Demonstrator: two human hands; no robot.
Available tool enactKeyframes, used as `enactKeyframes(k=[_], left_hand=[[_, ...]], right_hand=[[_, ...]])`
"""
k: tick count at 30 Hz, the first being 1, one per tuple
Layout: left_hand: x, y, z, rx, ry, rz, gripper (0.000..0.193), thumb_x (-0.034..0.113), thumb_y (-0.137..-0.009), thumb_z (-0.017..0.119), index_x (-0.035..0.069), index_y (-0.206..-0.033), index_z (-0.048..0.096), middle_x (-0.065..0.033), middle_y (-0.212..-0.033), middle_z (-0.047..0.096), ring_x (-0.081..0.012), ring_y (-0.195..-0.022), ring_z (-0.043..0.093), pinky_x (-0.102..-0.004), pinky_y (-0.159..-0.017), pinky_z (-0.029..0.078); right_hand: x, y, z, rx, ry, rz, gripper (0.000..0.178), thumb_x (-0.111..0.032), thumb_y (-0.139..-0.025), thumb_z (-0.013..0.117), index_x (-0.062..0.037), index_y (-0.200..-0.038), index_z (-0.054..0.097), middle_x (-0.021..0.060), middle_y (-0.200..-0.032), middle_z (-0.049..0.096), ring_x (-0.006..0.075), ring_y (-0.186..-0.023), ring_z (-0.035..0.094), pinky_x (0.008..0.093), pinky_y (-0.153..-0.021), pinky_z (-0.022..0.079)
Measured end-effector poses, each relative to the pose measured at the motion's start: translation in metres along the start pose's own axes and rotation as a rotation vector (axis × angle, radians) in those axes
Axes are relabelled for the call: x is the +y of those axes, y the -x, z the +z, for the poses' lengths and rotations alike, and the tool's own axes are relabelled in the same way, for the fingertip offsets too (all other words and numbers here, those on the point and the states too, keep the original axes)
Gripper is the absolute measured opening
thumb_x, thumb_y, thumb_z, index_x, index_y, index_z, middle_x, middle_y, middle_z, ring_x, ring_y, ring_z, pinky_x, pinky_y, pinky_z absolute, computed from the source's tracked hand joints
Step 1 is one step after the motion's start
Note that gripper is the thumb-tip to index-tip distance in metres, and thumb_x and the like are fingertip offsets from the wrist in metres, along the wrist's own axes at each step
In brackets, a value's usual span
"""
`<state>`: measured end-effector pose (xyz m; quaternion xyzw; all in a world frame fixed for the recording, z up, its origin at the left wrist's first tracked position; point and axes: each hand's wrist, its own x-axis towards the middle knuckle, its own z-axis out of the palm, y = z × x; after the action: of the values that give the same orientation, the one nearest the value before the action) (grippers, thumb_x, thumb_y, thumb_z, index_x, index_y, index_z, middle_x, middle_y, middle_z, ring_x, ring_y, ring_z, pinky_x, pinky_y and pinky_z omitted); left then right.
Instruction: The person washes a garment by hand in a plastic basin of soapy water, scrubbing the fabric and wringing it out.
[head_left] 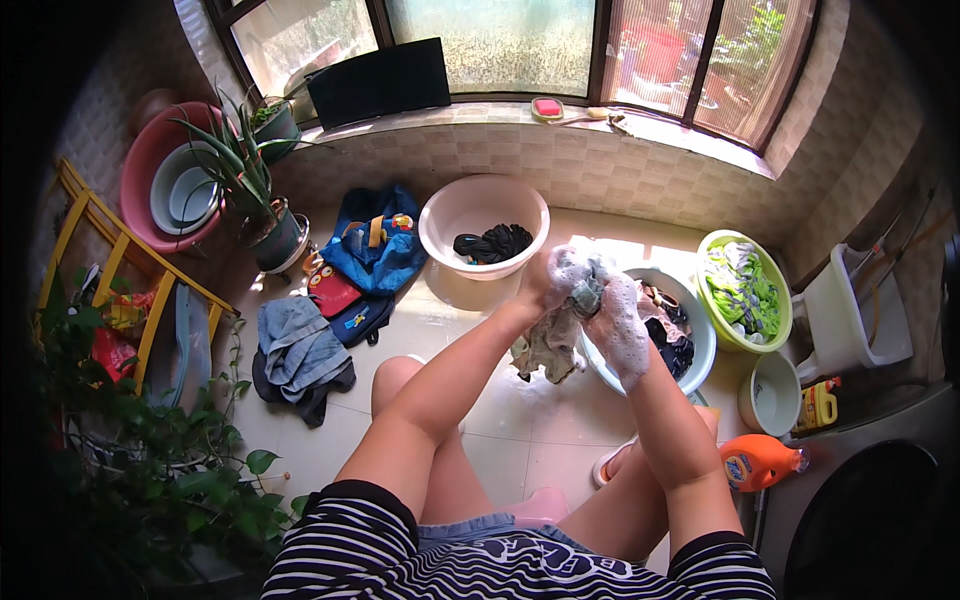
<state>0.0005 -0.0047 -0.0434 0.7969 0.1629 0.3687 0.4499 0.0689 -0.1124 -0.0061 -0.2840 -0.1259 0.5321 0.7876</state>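
In front of me, both my hands are closed on a wet, soapy garment [548, 345], greyish and beige, whose lower part hangs down in folds. Thick white suds coat my left hand [545, 275] at the upper side of the bunched cloth. My right hand [619, 325], also covered in foam up to the wrist, grips the cloth's other side. Just behind and beside the right hand stands a pale blue basin [704, 370] with dark and patterned clothes in it. A pinkish-white basin [440, 245] holding black cloth [495, 243] is beyond my left hand.
At right are a green basin [788, 325] of clothes, a small pale basin [770, 395], an orange detergent bottle [762, 463] and a yellow bottle [818, 405]. Jeans [300, 345] and a blue backpack [375, 250] lie at left, near an aloe plant [240, 165] and a yellow ladder [125, 250].
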Motion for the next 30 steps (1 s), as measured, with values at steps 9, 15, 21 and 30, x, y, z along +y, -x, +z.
enactKeyframes(k=[9, 15, 21, 30], left_hand=[[0.024, -0.005, -0.023, -0.369, -0.06, 0.236, 0.114, 0.026, -0.054, 0.082, 0.013, -0.137, 0.004, -0.0187, -0.136, 0.021, -0.0293, -0.124, 0.028, -0.037, -0.102, 0.026], [0.034, -0.015, -0.026, -0.256, -0.213, 0.154, 0.054, 0.017, -0.065, 0.073, 0.007, -0.113, 0.05, -0.0125, -0.098, 0.06, -0.0276, -0.09, 0.057, -0.0337, -0.079, 0.045], [0.01, -0.013, -0.019, 0.113, -0.396, 0.215, 0.023, 0.017, -0.071, 0.064, 0.009, -0.093, 0.06, -0.012, -0.084, 0.059, -0.032, -0.078, 0.055, -0.0371, -0.07, 0.045], [0.074, 0.043, 0.042, -0.042, -0.359, 0.587, 0.021, 0.027, -0.066, 0.063, 0.012, -0.08, 0.065, -0.01, -0.079, 0.06, -0.0272, -0.076, 0.058, -0.0365, -0.072, 0.047]], right_hand=[[-0.02, -0.012, -0.007, -0.085, 0.228, 0.246, 0.03, -0.022, -0.078, 0.046, -0.0019, -0.098, 0.053, 0.011, -0.091, 0.059, 0.0224, -0.084, 0.058, 0.0361, -0.077, 0.046], [-0.012, -0.011, -0.013, -0.057, 0.361, 0.052, 0.031, -0.025, -0.081, 0.051, -0.0088, -0.108, 0.05, 0.0045, -0.098, 0.056, 0.0132, -0.093, 0.051, 0.0302, -0.082, 0.039], [0.012, 0.004, -0.008, 0.198, -0.05, 0.558, 0.052, -0.044, -0.085, 0.045, 0.001, -0.111, 0.045, 0.0153, -0.11, 0.047, 0.0246, -0.102, 0.047, 0.0375, -0.091, 0.039], [0.0, -0.031, -0.067, -0.417, -0.56, 0.539, 0.032, -0.025, -0.087, 0.049, -0.0051, -0.111, 0.043, 0.0104, -0.099, 0.05, 0.0204, -0.09, 0.052, 0.0318, -0.077, 0.046]])
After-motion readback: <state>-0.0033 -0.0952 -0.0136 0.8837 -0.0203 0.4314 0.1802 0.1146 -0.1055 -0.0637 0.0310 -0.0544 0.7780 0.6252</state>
